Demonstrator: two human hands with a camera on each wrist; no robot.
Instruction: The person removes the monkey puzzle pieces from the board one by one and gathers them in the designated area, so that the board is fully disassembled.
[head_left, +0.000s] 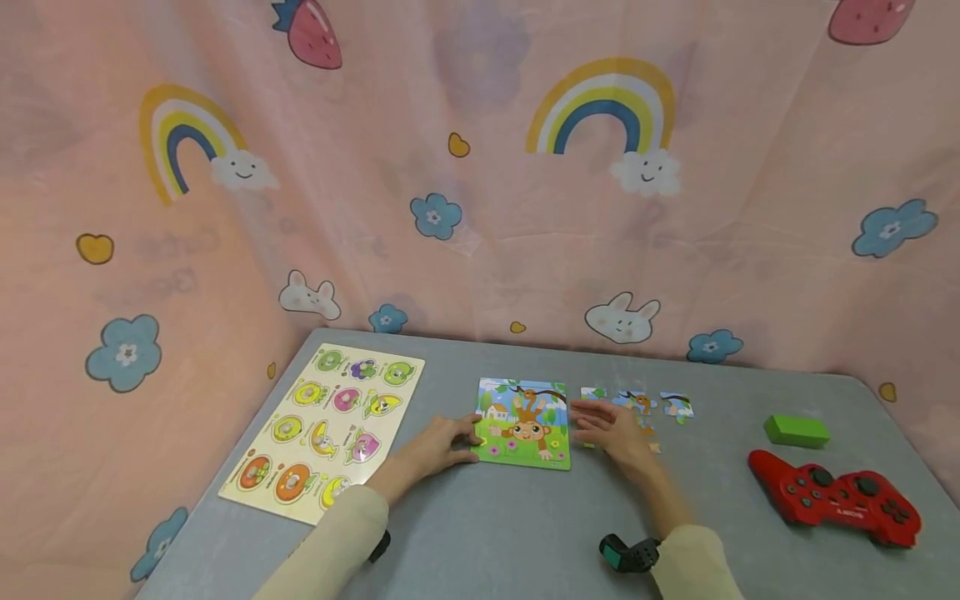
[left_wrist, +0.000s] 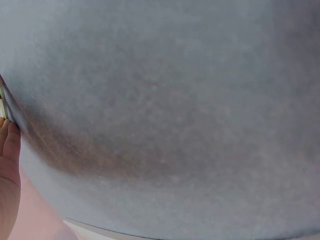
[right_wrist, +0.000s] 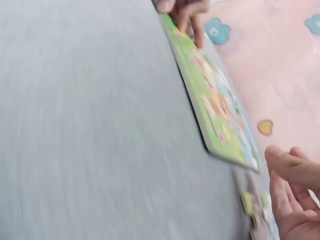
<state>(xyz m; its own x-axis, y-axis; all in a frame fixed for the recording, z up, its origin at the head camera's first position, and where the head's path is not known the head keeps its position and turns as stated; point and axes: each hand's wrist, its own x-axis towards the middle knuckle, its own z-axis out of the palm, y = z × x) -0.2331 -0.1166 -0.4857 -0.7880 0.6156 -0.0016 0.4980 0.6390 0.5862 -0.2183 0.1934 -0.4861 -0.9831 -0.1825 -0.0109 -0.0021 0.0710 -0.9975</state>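
Note:
A square monkey puzzle board (head_left: 525,425) lies flat on the grey table between the two hands. At its left edge, my left hand (head_left: 438,446) holds it, thumb low and fingers over the border; the right wrist view shows these fingers (right_wrist: 192,20) bent onto its surface. My right hand (head_left: 618,433) hovers just right of the board, fingers loosely extended and a gap between thumb and fingers, holding nothing. Beneath and behind that hand lie several loose puzzle pieces (head_left: 677,406), partly hidden by it. The left wrist view catches only part of the left hand (left_wrist: 9,170).
A cream fruit puzzle board (head_left: 341,425) lies at the left of the grey table (head_left: 517,533). On the right are a green block (head_left: 797,431) and a red game controller (head_left: 836,500). A pink patterned curtain (head_left: 495,275) hangs behind the table.

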